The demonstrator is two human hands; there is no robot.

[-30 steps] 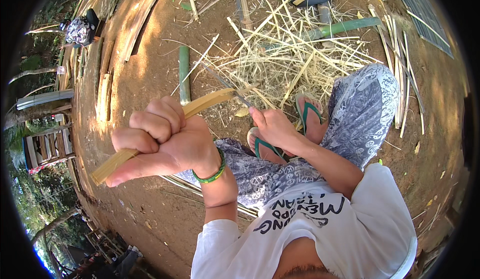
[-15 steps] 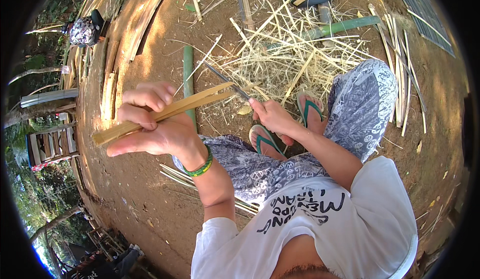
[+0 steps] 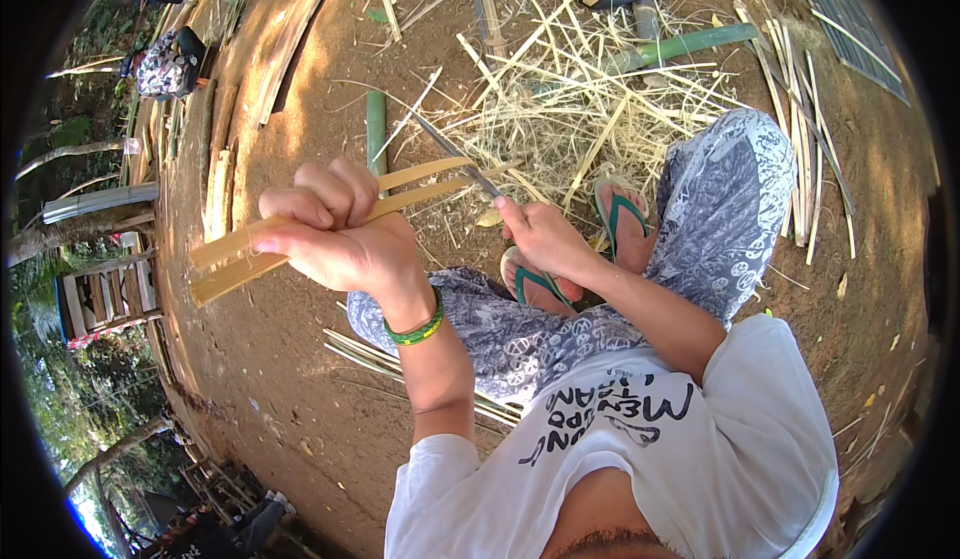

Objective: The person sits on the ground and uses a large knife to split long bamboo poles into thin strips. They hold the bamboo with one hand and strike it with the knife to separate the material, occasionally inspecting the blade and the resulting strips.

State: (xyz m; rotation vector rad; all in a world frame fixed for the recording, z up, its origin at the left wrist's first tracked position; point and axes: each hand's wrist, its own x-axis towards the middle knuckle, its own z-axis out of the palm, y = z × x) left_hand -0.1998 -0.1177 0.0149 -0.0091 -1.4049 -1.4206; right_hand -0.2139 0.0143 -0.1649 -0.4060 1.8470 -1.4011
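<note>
My left hand [image 3: 345,224] is closed around two flat tan bamboo strips, its thumb lying along them. At the left the ends of the upper bamboo strip [image 3: 218,249] and the lower bamboo strip [image 3: 228,281] stand apart. Toward the right the upper one bows up to a dark knife [image 3: 440,141], while the other runs straight past the blade. Whether they still join at the right tip is hard to tell. My right hand [image 3: 540,236] grips the knife near its blade, above my sandalled feet; the handle is mostly hidden in the fingers.
A tangled heap of pale bamboo shavings [image 3: 560,109] covers the dirt beyond my feet. Green bamboo poles [image 3: 376,129] lie beside it. Long strips [image 3: 800,149] rest at the right, more strips [image 3: 365,352] by my left leg. Another person [image 3: 170,64] is at the far left.
My left hand has moved right along the bamboo, its fingers now curled over. The left ends, together before, have parted into two strips, and the upper one is bowed. My right hand stays nearly in place.
</note>
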